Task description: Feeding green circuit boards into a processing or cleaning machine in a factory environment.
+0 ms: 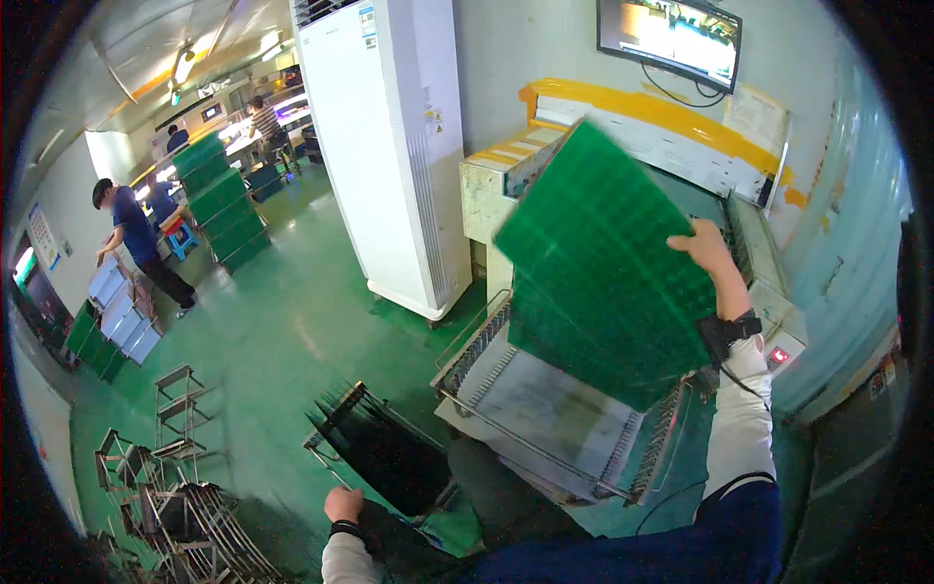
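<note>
My right hand (pixel 705 248) is raised and grips the far edge of a stack of green flat panels (pixel 598 268), holding it tilted above a metal slotted rack (pixel 545 419). The panels hide most of the rack's right side. My left hand (pixel 342 504) is low, with fingers closed on the near edge of a second rack holding dark thin sheets (pixel 384 448). Whether it grips a sheet or the rack frame is unclear.
A tall white cabinet unit (pixel 394 146) stands behind the racks. A beige machine with a yellow top (pixel 642 131) and a wall screen (pixel 669 37) are at the right. Empty wire racks (pixel 170 487) lie at lower left. A person in blue (pixel 136 243) stands by green stacks (pixel 224 204).
</note>
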The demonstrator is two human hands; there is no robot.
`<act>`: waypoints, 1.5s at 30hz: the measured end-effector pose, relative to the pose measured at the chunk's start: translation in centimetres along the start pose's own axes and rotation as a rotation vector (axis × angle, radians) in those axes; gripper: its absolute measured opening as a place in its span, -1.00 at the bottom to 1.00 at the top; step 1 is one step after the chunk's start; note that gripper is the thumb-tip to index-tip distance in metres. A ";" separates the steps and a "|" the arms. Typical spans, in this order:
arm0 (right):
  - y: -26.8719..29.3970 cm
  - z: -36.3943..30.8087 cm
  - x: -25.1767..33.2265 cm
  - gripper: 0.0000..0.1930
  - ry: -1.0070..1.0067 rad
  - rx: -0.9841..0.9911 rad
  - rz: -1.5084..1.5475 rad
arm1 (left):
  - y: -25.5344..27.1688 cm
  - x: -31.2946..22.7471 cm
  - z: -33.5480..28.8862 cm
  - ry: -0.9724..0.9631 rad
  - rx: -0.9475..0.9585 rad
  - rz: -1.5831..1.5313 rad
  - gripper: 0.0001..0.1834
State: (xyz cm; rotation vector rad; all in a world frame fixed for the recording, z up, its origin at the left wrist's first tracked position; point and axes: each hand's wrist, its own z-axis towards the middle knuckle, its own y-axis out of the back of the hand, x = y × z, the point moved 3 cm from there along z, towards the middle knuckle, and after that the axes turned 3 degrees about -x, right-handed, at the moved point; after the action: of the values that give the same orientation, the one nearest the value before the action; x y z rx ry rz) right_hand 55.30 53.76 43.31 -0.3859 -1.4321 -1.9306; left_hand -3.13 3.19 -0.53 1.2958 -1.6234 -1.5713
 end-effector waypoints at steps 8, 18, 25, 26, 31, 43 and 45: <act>-2.9 -3.1 -6.5 -0.63 -0.270 -0.159 1.551 | 0.1 -0.3 -0.1 0.035 0.002 -0.044 -0.64; -12.6 -5.6 -6.7 -0.84 -0.469 -0.059 1.646 | 0.2 -0.1 0.0 0.022 -0.003 -0.014 -0.60; -16.0 -4.6 -9.6 -0.78 -0.542 -0.127 1.670 | -0.9 0.8 0.7 0.018 -0.029 0.016 -0.61; -16.2 -4.5 -10.0 -0.78 -0.550 -0.146 1.684 | -0.9 0.6 0.7 0.015 -0.028 0.018 -0.61; -17.0 -4.5 -11.1 -0.77 -0.609 -0.231 1.687 | -0.3 -0.2 0.2 -0.010 -0.043 -0.004 -0.63; -17.5 -3.0 -10.9 -0.74 -0.624 -0.173 1.634 | 0.2 -0.7 -0.1 0.005 -0.055 -0.001 -0.64; -17.5 -2.7 -10.9 -0.75 -0.601 -0.155 1.648 | 0.3 -0.7 0.0 0.008 -0.051 -0.005 -0.64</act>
State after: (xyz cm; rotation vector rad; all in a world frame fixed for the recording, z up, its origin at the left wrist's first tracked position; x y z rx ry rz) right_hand 51.65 57.77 23.23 -1.6496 -0.6597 -0.5148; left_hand -2.92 3.76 -0.11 1.2791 -1.5668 -1.5981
